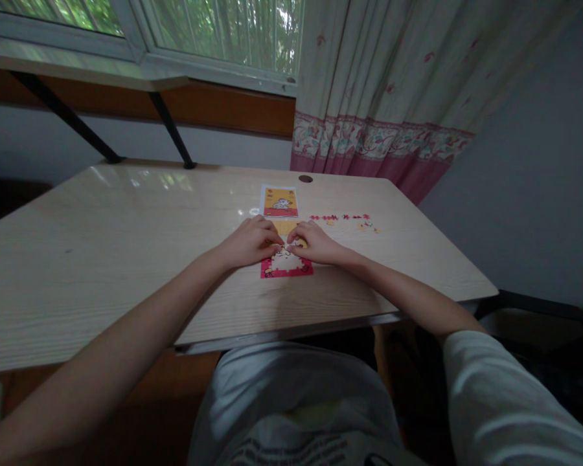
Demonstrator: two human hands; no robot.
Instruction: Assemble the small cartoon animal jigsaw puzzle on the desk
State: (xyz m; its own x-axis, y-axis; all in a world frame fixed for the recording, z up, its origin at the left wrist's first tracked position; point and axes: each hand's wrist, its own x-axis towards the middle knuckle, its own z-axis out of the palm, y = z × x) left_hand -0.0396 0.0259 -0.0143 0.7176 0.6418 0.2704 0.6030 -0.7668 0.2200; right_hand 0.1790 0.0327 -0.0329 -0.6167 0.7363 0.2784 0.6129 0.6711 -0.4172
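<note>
A small jigsaw puzzle (pixel 286 264) with a pink border and yellow inside lies on the wooden table (pixel 126 246). My left hand (pixel 250 241) and my right hand (pixel 315 243) rest on its upper half, fingertips meeting over the middle. The fingers press down on the pieces; whether either pinches a loose piece is hidden. A reference picture card (pixel 280 201) lies just beyond the hands.
Several loose puzzle pieces (pixel 342 218) lie in a row to the right of the card. A cable hole (pixel 306 178) is near the table's far edge. A curtain (pixel 393 97) hangs at the back right, and a window (pixel 199 32) is behind.
</note>
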